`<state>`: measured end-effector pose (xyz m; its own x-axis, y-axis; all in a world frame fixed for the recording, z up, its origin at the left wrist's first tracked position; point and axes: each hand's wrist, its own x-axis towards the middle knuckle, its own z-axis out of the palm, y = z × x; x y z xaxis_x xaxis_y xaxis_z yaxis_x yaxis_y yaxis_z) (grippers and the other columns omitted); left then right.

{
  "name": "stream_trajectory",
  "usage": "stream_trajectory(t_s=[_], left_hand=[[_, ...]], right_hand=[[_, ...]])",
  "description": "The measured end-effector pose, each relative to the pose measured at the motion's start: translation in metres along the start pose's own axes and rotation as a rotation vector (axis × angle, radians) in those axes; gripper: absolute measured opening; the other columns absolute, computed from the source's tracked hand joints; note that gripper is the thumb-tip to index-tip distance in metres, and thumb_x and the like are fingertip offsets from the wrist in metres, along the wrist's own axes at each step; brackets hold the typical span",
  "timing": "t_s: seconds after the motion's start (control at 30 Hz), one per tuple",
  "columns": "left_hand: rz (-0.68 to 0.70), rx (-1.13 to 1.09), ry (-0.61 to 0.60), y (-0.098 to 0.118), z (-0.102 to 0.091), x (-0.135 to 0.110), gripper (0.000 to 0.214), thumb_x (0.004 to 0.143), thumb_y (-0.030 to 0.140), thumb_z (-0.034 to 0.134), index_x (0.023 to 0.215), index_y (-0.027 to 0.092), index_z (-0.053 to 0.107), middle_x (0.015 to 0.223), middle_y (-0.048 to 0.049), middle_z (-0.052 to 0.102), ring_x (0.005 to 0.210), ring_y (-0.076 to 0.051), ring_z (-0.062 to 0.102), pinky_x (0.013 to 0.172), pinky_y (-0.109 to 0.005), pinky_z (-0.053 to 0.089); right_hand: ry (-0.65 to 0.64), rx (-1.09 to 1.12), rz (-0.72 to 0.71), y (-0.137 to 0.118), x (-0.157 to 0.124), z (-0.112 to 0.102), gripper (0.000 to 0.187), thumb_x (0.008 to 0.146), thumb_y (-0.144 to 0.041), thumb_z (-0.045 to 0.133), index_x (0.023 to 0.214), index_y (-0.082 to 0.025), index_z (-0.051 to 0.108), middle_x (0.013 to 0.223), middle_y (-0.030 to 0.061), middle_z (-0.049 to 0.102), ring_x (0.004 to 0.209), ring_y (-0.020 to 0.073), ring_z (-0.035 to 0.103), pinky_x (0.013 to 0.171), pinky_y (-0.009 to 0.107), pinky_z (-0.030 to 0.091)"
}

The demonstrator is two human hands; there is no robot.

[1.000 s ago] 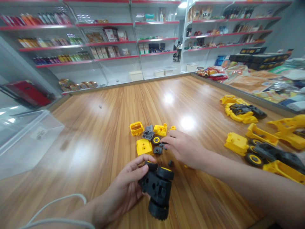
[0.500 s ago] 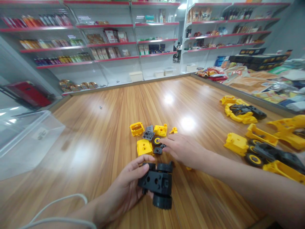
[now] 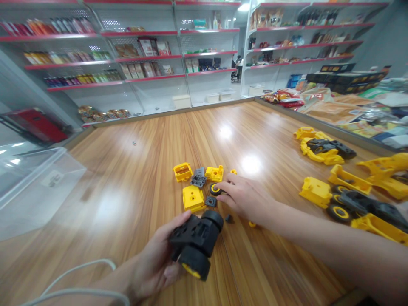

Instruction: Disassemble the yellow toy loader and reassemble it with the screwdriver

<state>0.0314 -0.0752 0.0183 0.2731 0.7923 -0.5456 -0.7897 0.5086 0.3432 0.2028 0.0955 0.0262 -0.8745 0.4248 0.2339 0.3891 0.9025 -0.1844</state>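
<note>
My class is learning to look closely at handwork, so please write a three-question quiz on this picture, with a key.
1. Which hand holds the black wheeled chassis?
2. True or false: the fingers of the right hand touch the yellow-ringed wheel near the middle of the picture.
3. Which stands at the picture's left edge?
A) a stack of black boxes
B) a clear plastic box
C) a green mug

Key: 1. The left hand. 2. True. 3. B.
</note>
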Motion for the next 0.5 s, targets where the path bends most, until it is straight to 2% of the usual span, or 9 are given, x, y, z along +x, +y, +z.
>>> stream_trajectory(t_s=[0.07,0.17,0.3,0.4,0.5], left_hand=[[0.009,0.015,-0.054,-0.0001,-0.0031,-0.0001,0.038,0.090,0.042,0.055,0.092,0.007,0.069,0.066,-0.0098,0.068,0.038,-0.007,0.055,0.032,-0.012,0.036],[0.102,0.060,-0.182,-0.0011,-0.0051,-0.0009,0.030,0.089,0.034,0.058,0.100,0.008,0.069,0.078,-0.0129,0.071,0.064,-0.015,0.069,0.053,-0.018,0.054],[0.223,0.091,-0.312,-0.0012,-0.0042,-0.0027,0.026,0.084,0.026,0.064,0.105,0.011,0.068,0.095,-0.0130,0.072,0.086,-0.021,0.070,0.077,-0.032,0.058],[0.278,0.054,-0.310,0.0011,-0.0052,-0.0034,0.033,0.078,0.023,0.070,0.110,0.014,0.068,0.106,-0.0116,0.072,0.100,-0.023,0.067,0.095,-0.037,0.052],[0.349,-0.019,-0.268,0.0031,-0.0053,-0.0045,0.037,0.073,0.019,0.074,0.109,0.020,0.069,0.108,-0.0070,0.073,0.108,-0.023,0.065,0.099,-0.037,0.050]], right_hand=[[0.010,0.014,-0.002,0.0002,-0.0001,0.0023,0.023,0.096,-0.034,0.052,0.112,-0.023,0.064,0.101,0.0081,0.061,0.095,0.0206,0.060,0.079,0.032,0.047],[0.007,0.022,0.000,0.0007,0.0000,0.0030,0.021,0.095,-0.034,0.052,0.106,-0.020,0.064,0.103,0.0087,0.060,0.095,0.0200,0.060,0.080,0.032,0.047],[0.016,0.026,0.025,0.0016,-0.0002,0.0008,0.021,0.094,-0.036,0.054,0.093,-0.017,0.064,0.102,0.0089,0.060,0.092,0.0190,0.060,0.080,0.031,0.047],[0.017,0.027,0.039,0.0019,0.0004,-0.0009,0.021,0.092,-0.037,0.058,0.092,-0.017,0.064,0.100,0.0079,0.061,0.092,0.0196,0.061,0.079,0.031,0.047],[0.010,0.030,0.045,0.0013,0.0018,-0.0018,0.022,0.091,-0.039,0.059,0.092,-0.018,0.064,0.096,0.0074,0.062,0.091,0.0203,0.061,0.078,0.032,0.046]])
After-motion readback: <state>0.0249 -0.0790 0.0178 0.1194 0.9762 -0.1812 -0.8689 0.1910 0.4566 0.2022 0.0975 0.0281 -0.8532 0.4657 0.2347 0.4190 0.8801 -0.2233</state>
